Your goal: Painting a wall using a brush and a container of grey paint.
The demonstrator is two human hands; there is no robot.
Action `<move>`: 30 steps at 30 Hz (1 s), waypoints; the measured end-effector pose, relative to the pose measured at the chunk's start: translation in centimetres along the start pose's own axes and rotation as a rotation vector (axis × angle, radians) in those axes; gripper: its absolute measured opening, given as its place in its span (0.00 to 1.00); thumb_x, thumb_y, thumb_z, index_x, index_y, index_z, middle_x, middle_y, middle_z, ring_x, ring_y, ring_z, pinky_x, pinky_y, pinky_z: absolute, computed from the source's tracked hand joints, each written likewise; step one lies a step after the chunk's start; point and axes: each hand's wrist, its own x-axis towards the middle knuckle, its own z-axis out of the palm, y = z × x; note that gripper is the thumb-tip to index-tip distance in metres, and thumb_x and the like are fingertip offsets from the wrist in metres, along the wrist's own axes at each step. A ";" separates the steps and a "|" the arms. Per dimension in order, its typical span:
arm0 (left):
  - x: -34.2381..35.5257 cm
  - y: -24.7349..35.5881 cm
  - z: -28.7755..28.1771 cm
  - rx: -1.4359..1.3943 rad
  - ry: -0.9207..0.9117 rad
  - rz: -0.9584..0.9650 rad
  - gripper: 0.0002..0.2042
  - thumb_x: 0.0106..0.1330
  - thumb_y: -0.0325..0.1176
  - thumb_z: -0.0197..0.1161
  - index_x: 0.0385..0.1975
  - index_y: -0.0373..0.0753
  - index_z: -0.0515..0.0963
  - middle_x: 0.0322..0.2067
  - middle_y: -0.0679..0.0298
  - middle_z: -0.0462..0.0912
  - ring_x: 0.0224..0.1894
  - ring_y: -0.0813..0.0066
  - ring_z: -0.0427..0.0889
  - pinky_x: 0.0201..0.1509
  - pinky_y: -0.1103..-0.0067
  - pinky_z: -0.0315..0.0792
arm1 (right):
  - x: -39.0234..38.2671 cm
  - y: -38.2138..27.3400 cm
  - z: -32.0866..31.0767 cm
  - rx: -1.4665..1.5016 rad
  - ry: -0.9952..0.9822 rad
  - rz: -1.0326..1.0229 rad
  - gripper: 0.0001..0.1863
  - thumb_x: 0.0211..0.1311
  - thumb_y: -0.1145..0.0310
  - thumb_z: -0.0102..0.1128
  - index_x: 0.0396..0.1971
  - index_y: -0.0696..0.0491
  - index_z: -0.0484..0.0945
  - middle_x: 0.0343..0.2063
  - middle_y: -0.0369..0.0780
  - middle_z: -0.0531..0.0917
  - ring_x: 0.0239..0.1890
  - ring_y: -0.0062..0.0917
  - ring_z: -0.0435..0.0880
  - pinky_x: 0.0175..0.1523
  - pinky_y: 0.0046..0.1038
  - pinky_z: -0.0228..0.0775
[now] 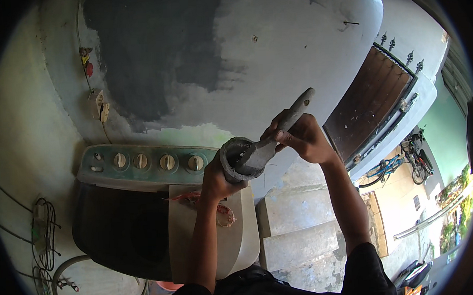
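My left hand [216,181] is wrapped round a small tub [227,159] crusted with grey paint, held up in front of me with its mouth tilted toward view. A flat paintbrush [299,106], its handle also smeared grey, slants down into the tub from the upper right. The fingers of my right hand [309,138] grip it low on the handle; its bristle end is inside the tub, partly hidden by the rim. Beyond my hands stands a pale wall [291,61] bearing a large dark grey painted patch [158,56] on its left part.
Below the wall sits a twin-tub washing machine [142,161] with several knobs; a pinkish object [226,216] lies on its lid. Concrete steps [295,213] adjoin it. Sockets [98,103] hang at left above a wire rack [45,232]. A brown gate [369,105] and bicycle [382,168] are right.
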 end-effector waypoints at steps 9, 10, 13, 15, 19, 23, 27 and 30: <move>-0.2 -1.1 0.6 -0.006 -0.011 -0.061 0.38 0.42 0.32 0.76 0.58 0.32 0.70 0.50 0.51 0.81 0.52 0.59 0.83 0.57 0.70 0.75 | -0.1 0.2 -0.9 -0.250 0.239 -0.180 0.09 0.63 0.72 0.66 0.38 0.62 0.80 0.36 0.43 0.87 0.39 0.26 0.87 0.42 0.28 0.83; 0.3 -0.8 0.6 -0.003 -0.008 -0.038 0.39 0.43 0.32 0.76 0.59 0.32 0.69 0.50 0.51 0.81 0.51 0.60 0.83 0.57 0.70 0.75 | 0.1 0.4 -0.7 -0.245 0.240 -0.170 0.09 0.63 0.72 0.66 0.38 0.62 0.80 0.36 0.43 0.87 0.39 0.26 0.87 0.42 0.28 0.83; 0.1 -1.1 0.9 -0.017 -0.019 -0.058 0.40 0.44 0.33 0.75 0.61 0.32 0.67 0.49 0.51 0.81 0.51 0.61 0.83 0.57 0.71 0.75 | 0.2 0.6 -0.1 -0.429 0.163 -0.429 0.07 0.60 0.75 0.67 0.36 0.62 0.82 0.37 0.43 0.87 0.40 0.28 0.88 0.43 0.30 0.84; -0.1 -1.5 0.9 -0.046 0.017 -0.062 0.39 0.44 0.33 0.75 0.60 0.31 0.67 0.50 0.51 0.80 0.52 0.60 0.82 0.58 0.70 0.74 | -0.1 0.1 0.4 -0.408 0.176 -0.395 0.06 0.58 0.76 0.67 0.34 0.61 0.83 0.38 0.43 0.87 0.41 0.30 0.88 0.44 0.31 0.85; -0.4 -2.1 1.1 -0.047 0.025 -0.028 0.38 0.44 0.32 0.75 0.59 0.32 0.67 0.50 0.52 0.80 0.53 0.59 0.81 0.59 0.69 0.73 | -0.3 -1.2 -0.9 -0.385 0.165 -0.372 0.08 0.61 0.76 0.66 0.38 0.63 0.79 0.38 0.47 0.86 0.44 0.33 0.88 0.46 0.32 0.84; -0.7 -2.5 0.8 0.015 0.092 -0.007 0.36 0.44 0.37 0.77 0.56 0.34 0.70 0.46 0.52 0.83 0.48 0.56 0.84 0.52 0.68 0.79 | 1.5 -1.3 -2.8 -0.241 0.305 -0.350 0.13 0.68 0.72 0.61 0.45 0.64 0.75 0.40 0.49 0.85 0.45 0.32 0.87 0.46 0.32 0.84; -0.9 -3.4 1.1 -0.024 0.120 -0.063 0.35 0.45 0.37 0.77 0.55 0.35 0.70 0.46 0.52 0.83 0.48 0.56 0.84 0.51 0.68 0.79 | 6.9 -2.3 -5.8 -0.289 0.610 -0.506 0.13 0.68 0.70 0.60 0.43 0.66 0.82 0.36 0.44 0.87 0.36 0.24 0.87 0.45 0.26 0.83; -1.4 -3.6 0.2 -0.059 0.089 -0.125 0.34 0.48 0.32 0.74 0.57 0.32 0.69 0.50 0.52 0.80 0.53 0.59 0.80 0.59 0.68 0.73 | 12.5 -3.2 -8.4 -0.460 0.614 -0.521 0.11 0.67 0.70 0.60 0.42 0.61 0.84 0.36 0.41 0.88 0.35 0.22 0.87 0.44 0.25 0.83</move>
